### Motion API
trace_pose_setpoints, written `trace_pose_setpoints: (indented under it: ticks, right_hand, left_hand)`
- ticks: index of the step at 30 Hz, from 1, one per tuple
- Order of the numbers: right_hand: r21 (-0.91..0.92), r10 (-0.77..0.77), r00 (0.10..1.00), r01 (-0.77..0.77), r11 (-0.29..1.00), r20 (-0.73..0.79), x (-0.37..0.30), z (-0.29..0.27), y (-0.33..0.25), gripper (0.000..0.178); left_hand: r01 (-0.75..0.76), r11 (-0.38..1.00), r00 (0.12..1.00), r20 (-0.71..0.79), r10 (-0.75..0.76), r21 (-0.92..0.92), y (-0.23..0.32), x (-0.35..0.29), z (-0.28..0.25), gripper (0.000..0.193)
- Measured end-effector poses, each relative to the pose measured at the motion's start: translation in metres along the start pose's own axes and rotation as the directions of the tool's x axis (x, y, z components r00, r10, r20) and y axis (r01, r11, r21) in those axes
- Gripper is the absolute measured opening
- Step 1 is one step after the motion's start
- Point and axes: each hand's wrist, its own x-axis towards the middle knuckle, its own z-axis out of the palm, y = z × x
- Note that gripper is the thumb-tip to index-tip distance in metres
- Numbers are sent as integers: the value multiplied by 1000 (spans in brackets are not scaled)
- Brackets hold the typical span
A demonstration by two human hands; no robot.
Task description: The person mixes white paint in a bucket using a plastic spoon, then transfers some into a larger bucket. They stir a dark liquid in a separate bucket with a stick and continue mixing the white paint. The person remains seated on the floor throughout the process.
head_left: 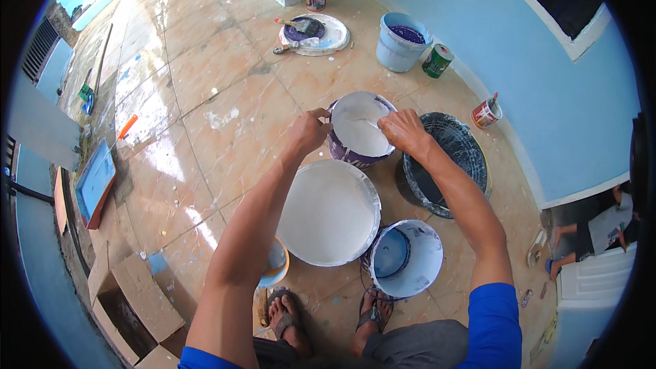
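Note:
My left hand (312,130) pinches the rim of a purple-sided paint bucket (355,156), which has white paint inside. Over that bucket's right edge, my right hand (405,130) is closed, and a short pale end shows beside its fingers above the paint; what it holds is mostly hidden. Just nearer to me stands a wide tub (329,213) full of whitish paint. To the right of the purple bucket, partly under my right forearm, is a large black tub (437,195) with white smears. A white bucket with blue paint at its bottom (420,260) leans near my feet.
By the wall are a light-blue bucket (396,51), a green can (437,61), a small can (484,115) and a lid with brushes (331,41). A paint tray (96,184) and cardboard box (147,301) lie left. Another person (594,229) is at far right.

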Motion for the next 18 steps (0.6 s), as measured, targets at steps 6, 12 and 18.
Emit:
trace_pose_setpoints:
  ticks: [6,12,18]
  right_hand:
    - [317,-52,928,-73,946,368,0,-24,-12,17]
    - [468,-23,986,-58,882,165,5,-33,-16,18]
    - [131,79,997,-79,988,6,14,-13,-9,15]
  left_hand:
    - [51,999,999,7,-51,2,8,-6,-3,36]
    - [19,1000,1000,1,-19,-10,2,-2,-2,35]
    - [20,998,1000,18,-19,-57,2,-1,-2,35]
